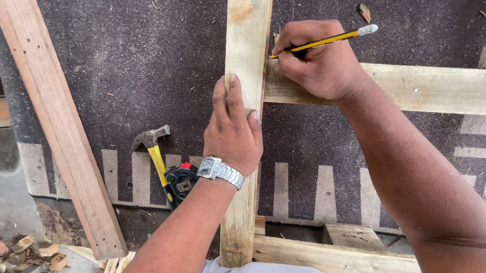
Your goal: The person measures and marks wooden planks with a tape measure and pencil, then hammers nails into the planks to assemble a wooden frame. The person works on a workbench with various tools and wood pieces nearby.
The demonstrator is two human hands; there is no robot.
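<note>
Left hand (233, 131), centre frame: flat, fingers spread narrow, pressing upright slat (247, 53) to steady it. Right hand (319, 60), upper right: closed on yellow pencil (325, 40), tip at slat edge where cross board (423, 88) meets it, apparently for marking. Hammer (152, 148) and tape measure (181, 182), lower left centre, near. Long plank (50, 104), left, well apart.

Rough pale wood slat (247, 48), glossy yellow pencil (323, 41), shiny metal watch (222, 171)

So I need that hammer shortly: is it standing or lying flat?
Lying flat: the hammer rests on its side on the dark board, its yellow handle beside the tape measure.
</note>
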